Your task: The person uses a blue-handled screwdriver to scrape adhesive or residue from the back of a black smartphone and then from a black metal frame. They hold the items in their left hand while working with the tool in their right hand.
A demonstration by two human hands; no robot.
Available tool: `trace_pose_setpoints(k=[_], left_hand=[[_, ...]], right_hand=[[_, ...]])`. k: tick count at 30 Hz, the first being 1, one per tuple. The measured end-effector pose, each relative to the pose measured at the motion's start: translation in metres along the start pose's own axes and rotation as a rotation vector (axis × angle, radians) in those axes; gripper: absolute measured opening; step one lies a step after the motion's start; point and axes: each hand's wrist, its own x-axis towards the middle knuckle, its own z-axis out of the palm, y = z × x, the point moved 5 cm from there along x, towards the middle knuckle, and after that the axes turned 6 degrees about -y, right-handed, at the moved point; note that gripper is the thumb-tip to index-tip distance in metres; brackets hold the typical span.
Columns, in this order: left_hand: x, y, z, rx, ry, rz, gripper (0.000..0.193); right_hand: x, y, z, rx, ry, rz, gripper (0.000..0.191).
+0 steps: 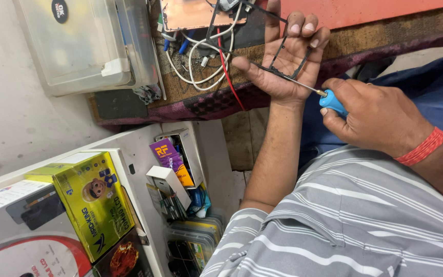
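My left hand [288, 56] is raised palm up over the bench edge and holds a thin black rectangular frame [283, 54] across its fingers and palm. My right hand [370, 115] grips a small screwdriver with a blue handle [333, 101]. Its thin metal shaft [288, 78] lies across my left palm, with the tip near my left thumb at the frame's lower edge. A red band circles my right wrist.
A brown-topped bench [201, 92] carries tangled white, red and blue wires [206, 56], a copper-coloured board [193, 13] and a clear plastic box [83, 43]. Below left stands a white shelf [139, 143] packed with a yellow-green carton [96, 202] and small boxes.
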Motion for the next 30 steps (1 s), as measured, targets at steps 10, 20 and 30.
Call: trace_pose_setpoints(k=[10,20,30], left_hand=[[-0.002,0.0,0.001,-0.046,0.003,-0.008,0.097],[-0.002,0.0,-0.002,0.005,0.05,-0.004,0.091],[-0.002,0.001,0.0,-0.008,0.001,0.013,0.092]], right_hand=[[0.004,-0.001,-0.004,0.012,0.013,-0.004,0.039],[0.004,-0.002,-0.001,0.04,-0.008,0.007,0.033],[-0.007,-0.001,-0.005,0.108,-0.055,0.084,0.033]])
